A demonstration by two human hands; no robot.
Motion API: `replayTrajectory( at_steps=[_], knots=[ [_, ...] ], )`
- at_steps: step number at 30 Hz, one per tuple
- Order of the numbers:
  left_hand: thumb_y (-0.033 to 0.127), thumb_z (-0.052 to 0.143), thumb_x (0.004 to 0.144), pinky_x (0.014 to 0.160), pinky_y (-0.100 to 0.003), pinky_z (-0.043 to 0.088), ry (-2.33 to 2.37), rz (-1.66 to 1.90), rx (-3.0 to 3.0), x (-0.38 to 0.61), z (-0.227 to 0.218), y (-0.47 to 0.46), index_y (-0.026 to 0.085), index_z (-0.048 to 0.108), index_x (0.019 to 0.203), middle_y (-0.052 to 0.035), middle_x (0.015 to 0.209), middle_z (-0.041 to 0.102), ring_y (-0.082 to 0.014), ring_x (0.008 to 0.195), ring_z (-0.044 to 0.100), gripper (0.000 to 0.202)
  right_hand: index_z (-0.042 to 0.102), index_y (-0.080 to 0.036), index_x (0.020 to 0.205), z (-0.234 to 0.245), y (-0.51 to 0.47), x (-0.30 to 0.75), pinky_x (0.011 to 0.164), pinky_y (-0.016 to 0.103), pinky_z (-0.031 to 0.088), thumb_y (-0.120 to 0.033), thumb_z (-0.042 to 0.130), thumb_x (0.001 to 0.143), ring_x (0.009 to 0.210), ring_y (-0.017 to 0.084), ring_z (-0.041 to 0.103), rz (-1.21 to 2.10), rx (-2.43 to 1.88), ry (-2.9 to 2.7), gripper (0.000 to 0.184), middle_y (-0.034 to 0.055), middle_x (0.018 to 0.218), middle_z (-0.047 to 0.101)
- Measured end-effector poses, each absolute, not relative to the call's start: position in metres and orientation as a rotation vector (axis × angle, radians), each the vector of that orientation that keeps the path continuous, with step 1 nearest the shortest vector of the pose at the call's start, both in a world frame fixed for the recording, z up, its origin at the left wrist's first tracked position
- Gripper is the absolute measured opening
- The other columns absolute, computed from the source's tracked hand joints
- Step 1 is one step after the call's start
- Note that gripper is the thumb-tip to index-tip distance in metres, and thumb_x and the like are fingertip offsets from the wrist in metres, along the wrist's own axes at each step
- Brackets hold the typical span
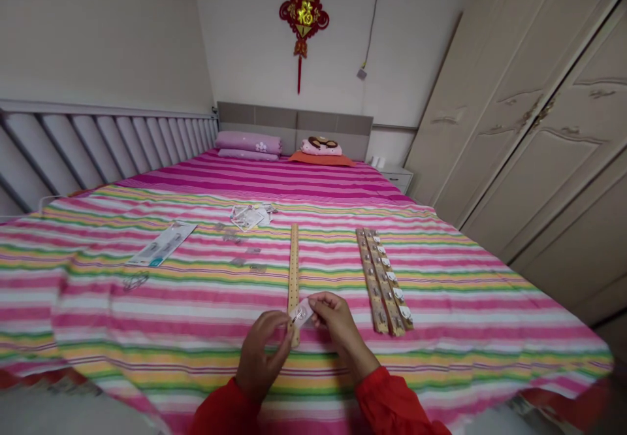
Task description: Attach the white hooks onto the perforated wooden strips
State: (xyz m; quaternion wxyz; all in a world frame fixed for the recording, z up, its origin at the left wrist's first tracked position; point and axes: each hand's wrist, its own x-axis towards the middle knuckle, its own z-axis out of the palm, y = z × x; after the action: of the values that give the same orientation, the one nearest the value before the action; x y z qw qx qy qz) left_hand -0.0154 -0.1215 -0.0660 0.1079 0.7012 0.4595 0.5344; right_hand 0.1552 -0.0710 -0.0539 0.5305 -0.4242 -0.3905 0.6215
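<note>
Two bare hands meet at the bottom centre of the head view, the left hand (262,356) and the right hand (340,327) together, their fingertips pinching a small translucent plastic piece (301,313) between them (too small and blurred to say exactly what it is). Directly beneath that pinch, a perforated wooden strip (292,272) lies on a striped pink bedspread (93,330), running straight ahead from the hands. Just beyond the right hand lie two more wooden strips (385,278) set with white fittings; ahead of the left hand are scattered clear pieces (240,252), a packaging card (161,243) and a small heap of packets (249,216). Holding the piece by its edges, square over the strip, would likely keep it steady.
</note>
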Motion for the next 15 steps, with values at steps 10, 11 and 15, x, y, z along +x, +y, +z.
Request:
replayTrajectory(
  at_steps=[10, 11, 15],
  knots=[
    [0.045, 0.073, 0.056, 0.055, -0.025, 0.049, 1.278, 1.174, 1.047, -0.015, -0.069, -0.099, 0.014, 0.069, 0.074, -0.0022, 0.062, 0.067, -0.0144, 0.057, 0.061, 0.036, 0.069, -0.014, 0.069, -0.061, -0.06, 0.142, 0.041, 0.02, 0.034, -0.031, 0.077, 0.055, 0.037, 0.007, 0.046, 1.547, -0.992, -1.023, 0.023, -0.0048, 0.042, 0.056],
    [0.046, 0.074, 0.054, 0.055, -0.025, 0.049, 1.274, 1.162, 1.007, -0.015, -0.07, -0.099, 0.014, 0.068, 0.074, -0.0017, 0.061, 0.066, -0.0135, 0.056, 0.06, 0.038, 0.069, -0.014, 0.07, -0.062, -0.059, 0.14, 0.04, 0.019, 0.033, -0.03, 0.078, 0.054, 0.037, 0.007, 0.046, 1.546, -0.987, -0.998, 0.024, -0.0048, 0.043, 0.057],
    [0.048, 0.077, 0.048, 0.055, -0.025, 0.049, 1.312, 1.188, 0.868, -0.012, -0.074, -0.099, 0.014, 0.064, 0.07, -0.0009, 0.056, 0.064, -0.0117, 0.052, 0.058, 0.042, 0.067, -0.015, 0.072, -0.071, -0.058, 0.132, 0.04, 0.019, 0.033, -0.03, 0.08, 0.052, 0.039, 0.007, 0.048, 1.534, -0.968, -0.903, 0.028, -0.0043, 0.048, 0.059]
  ],
)
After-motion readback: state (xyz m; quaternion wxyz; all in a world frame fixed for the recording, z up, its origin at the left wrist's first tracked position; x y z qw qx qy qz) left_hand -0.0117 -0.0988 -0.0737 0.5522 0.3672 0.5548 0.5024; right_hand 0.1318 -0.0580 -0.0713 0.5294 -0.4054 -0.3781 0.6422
